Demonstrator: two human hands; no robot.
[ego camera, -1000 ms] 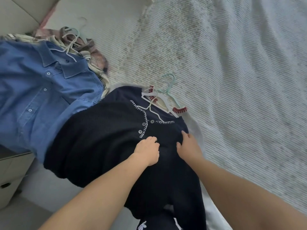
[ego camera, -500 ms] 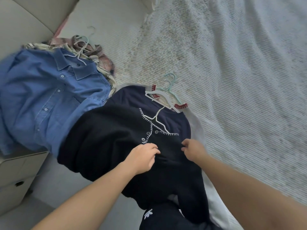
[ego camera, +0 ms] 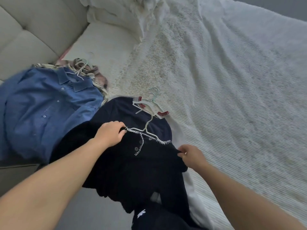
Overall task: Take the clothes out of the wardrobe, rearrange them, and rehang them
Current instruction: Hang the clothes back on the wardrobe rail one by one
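A dark navy cardigan (ego camera: 132, 165) with white stitched trim lies on the bed's near edge, on a white hanger (ego camera: 146, 128). My left hand (ego camera: 110, 134) grips its left shoulder at the collar. My right hand (ego camera: 191, 154) pinches its right shoulder edge. Under the cardigan lies another dark garment (ego camera: 116, 108), with a red-and-white trimmed piece (ego camera: 162, 113) and a mint hanger (ego camera: 154, 95) showing beyond it. A blue denim shirt (ego camera: 48, 110) on a white hanger lies to the left.
A plaid garment (ego camera: 98, 77) with hangers sticks out behind the denim shirt. The white textured bedspread (ego camera: 224, 88) covers the bed to the right. A beige padded headboard (ego camera: 33, 27) stands at the upper left, with pillows (ego camera: 114, 12) at the top.
My hands moved apart from the cardigan's chest to its two shoulders and took hold of it. The cardigan's collar has shifted down off the hanger's neck.
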